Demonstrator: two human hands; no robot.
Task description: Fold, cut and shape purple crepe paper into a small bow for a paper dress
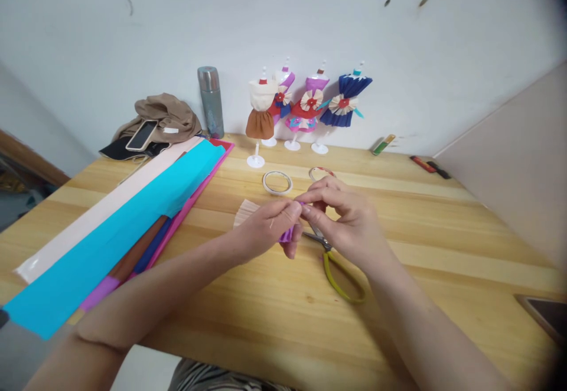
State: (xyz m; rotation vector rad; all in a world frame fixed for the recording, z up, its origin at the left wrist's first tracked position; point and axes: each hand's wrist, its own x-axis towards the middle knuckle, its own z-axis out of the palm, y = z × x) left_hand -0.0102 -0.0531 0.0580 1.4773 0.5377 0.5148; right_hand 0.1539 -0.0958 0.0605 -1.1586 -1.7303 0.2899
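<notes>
A small piece of purple pleated paper is held between my two hands above the middle of the table. My left hand is closed around it, with the pleats showing below the thumb. At its upper edge, my right hand pinches the paper between thumb and index finger, close to the left thumb tip. A cream pleated paper piece lies on the table, partly hidden behind my left hand. Scissors with yellow-green handles rest beneath my right hand, their blades pointing left and partly covered.
Behind my hands are a white tape roll and another ring. Several small dress forms, including one in a brown skirt, stand by the wall near a flask. Long blue paper, a phone and brown cloth lie left.
</notes>
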